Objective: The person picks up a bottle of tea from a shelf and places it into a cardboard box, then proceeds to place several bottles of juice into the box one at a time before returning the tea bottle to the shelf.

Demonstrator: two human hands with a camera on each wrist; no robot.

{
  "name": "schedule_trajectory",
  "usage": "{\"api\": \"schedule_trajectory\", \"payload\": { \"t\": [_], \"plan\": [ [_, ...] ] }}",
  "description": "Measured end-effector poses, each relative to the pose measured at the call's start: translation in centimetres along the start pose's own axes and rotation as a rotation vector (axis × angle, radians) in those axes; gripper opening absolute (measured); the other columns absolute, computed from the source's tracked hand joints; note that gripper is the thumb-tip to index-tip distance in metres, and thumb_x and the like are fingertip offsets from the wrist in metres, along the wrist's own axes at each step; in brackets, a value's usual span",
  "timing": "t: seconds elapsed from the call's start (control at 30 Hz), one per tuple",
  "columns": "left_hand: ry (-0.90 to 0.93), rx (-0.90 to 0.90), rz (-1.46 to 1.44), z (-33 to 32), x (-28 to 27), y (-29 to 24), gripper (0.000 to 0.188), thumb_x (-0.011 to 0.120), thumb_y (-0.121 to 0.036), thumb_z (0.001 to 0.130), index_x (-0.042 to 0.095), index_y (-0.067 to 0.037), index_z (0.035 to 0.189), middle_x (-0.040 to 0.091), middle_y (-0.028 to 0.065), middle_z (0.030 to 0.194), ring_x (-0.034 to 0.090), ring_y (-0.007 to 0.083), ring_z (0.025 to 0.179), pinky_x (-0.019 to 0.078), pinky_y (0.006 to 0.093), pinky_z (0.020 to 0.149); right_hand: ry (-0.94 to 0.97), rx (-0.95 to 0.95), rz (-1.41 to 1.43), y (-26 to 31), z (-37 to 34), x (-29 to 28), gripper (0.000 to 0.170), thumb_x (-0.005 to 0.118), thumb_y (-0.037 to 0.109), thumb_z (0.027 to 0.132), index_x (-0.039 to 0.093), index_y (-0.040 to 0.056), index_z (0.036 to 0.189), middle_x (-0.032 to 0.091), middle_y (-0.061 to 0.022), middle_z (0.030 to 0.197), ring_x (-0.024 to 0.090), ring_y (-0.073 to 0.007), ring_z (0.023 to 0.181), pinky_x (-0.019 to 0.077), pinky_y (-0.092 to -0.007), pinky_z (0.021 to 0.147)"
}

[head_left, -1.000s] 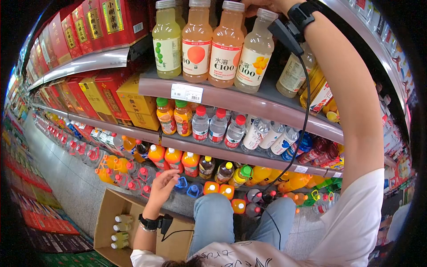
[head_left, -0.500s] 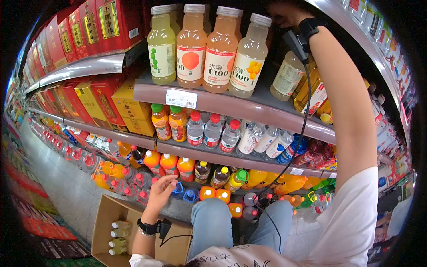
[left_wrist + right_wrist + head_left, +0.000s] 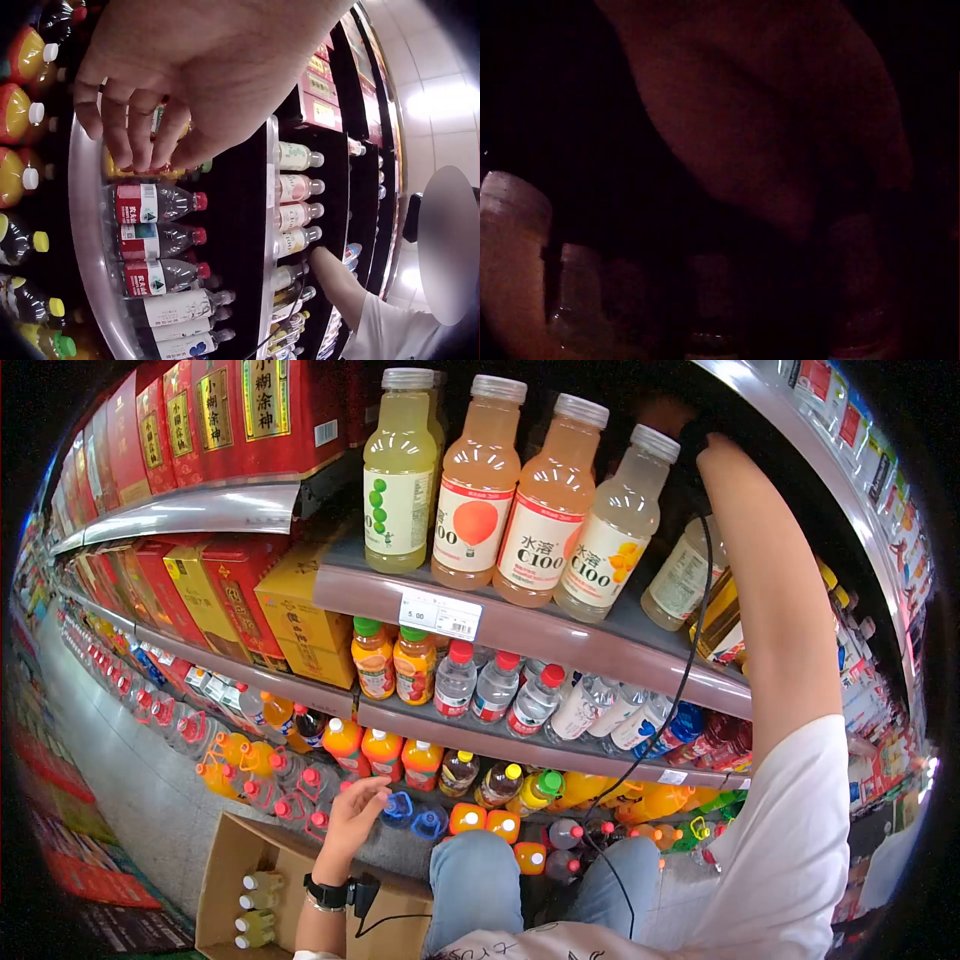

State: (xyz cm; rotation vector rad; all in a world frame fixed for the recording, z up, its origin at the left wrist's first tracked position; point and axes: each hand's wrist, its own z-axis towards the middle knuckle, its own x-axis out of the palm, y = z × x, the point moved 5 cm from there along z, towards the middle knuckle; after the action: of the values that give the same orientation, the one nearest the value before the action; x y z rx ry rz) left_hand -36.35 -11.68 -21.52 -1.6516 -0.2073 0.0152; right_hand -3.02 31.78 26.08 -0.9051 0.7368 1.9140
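Observation:
My right hand [image 3: 668,418] reaches into the dark back of the upper shelf, behind a front row of bottled drinks. That row has a green drink bottle [image 3: 398,485], two peach-coloured drink bottles [image 3: 475,490] and a pale lemon drink bottle [image 3: 612,535]. In the dim right wrist view, the fingers come down around the top of a dark bottle [image 3: 855,277]; I cannot tell whether they grip it. My left hand [image 3: 352,815] hangs with loosely bent fingers and holds nothing. In the left wrist view it overlaps the shelf of red-capped water bottles [image 3: 161,240].
An open cardboard box [image 3: 225,860] with several small pale bottles [image 3: 258,910] stands at lower left. Beside the lemon bottle is another bottle [image 3: 680,580]. A black cable [image 3: 665,720] hangs from the right wrist across the shelves. Red gift boxes [image 3: 215,420] fill the shelf at left.
My right hand has gone deeper into the upper shelf, and its wrist strap has nearly vanished in the dark. The left hand stays loosely bent. The head view has shifted slightly.

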Motion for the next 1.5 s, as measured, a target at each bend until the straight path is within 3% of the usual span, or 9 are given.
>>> {"api": "schedule_trajectory", "payload": {
  "t": [0.7, 1.0, 1.27, 1.5],
  "plan": [
    [-0.050, 0.034, 0.042, 0.7, -1.1, 0.2, 0.024, 0.062, -0.008, 0.092, 0.063, -0.001, 0.116, 0.065, 0.0029, 0.095, 0.058, 0.0082, 0.086, 0.0464, 0.0228, 0.076, 0.226, -0.035, 0.013, -0.3, -1.0, -0.7, 0.050, 0.062, 0.031, 0.090, 0.051, 0.0072, 0.132, 0.054, -0.0156, 0.130, 0.055, -0.0284, 0.118, 0.0502, -0.0398, 0.093],
    [-0.014, 0.059, 0.076, 0.0, -0.1, -1.4, 0.023, 0.059, -0.008, 0.094, 0.062, 0.000, 0.116, 0.063, -0.0028, 0.092, 0.055, 0.0046, 0.082, 0.0446, 0.0209, 0.073, 0.497, -0.112, 0.152, 1.7, -3.7, -2.3, 0.048, 0.064, 0.029, 0.088, 0.053, 0.0080, 0.130, 0.055, -0.0147, 0.127, 0.055, -0.0269, 0.117, 0.0500, -0.0378, 0.094],
    [0.004, 0.061, 0.067, -0.3, 1.1, -1.2, 0.025, 0.062, -0.009, 0.093, 0.062, -0.001, 0.116, 0.066, 0.0030, 0.095, 0.058, 0.0074, 0.085, 0.0459, 0.0224, 0.075, 0.730, -0.209, 0.211, 4.8, -6.1, -2.6, 0.047, 0.066, 0.028, 0.087, 0.055, 0.0087, 0.128, 0.056, -0.0138, 0.125, 0.056, -0.0255, 0.116, 0.0499, -0.0361, 0.095],
    [0.021, 0.066, 0.106, -1.6, 1.7, -2.0, 0.027, 0.061, -0.010, 0.093, 0.062, 0.000, 0.118, 0.066, 0.0037, 0.096, 0.059, 0.0081, 0.089, 0.0462, 0.0228, 0.078, 0.608, -0.080, 0.314, 3.4, -7.1, -1.2, 0.057, 0.065, 0.036, 0.086, 0.050, 0.0108, 0.135, 0.055, -0.0131, 0.129, 0.056, -0.0246, 0.115, 0.0490, -0.0352, 0.096]
  ]
}}
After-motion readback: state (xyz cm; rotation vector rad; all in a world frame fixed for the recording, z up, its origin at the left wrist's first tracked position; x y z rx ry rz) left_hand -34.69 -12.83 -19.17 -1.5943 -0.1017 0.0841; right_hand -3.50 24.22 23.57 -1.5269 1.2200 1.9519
